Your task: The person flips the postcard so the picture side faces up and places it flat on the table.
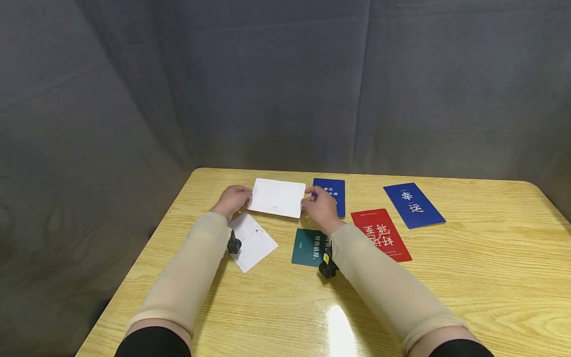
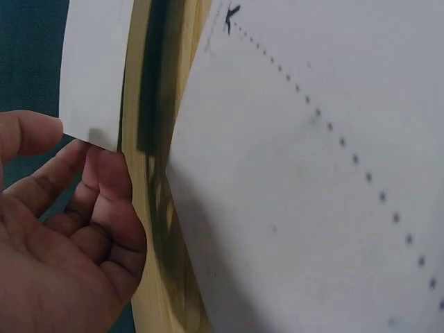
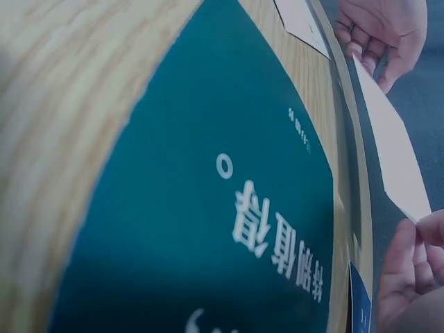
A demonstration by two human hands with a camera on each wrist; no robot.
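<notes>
A plain white card (image 1: 277, 197) is held slightly above the table near its far edge, its blank side towards me. My left hand (image 1: 233, 201) pinches its left end between thumb and fingertips, as the left wrist view shows at the card's corner (image 2: 97, 104). At the opposite end, my right hand (image 1: 323, 208) grips the right edge with thumb and fingers. Below the left wrist lies another white card (image 1: 256, 243), marked with a dotted line and a small arrow-like sign. A green card (image 3: 208, 125) with white characters lies under the right wrist.
Just behind the right hand is a blue card (image 1: 337, 187) with white writing. To the right lie a red card (image 1: 379, 218), partly covered by the right forearm, and a second blue card (image 1: 421, 218). A grey curtain (image 1: 276, 99) hangs behind the wooden table (image 1: 490, 258).
</notes>
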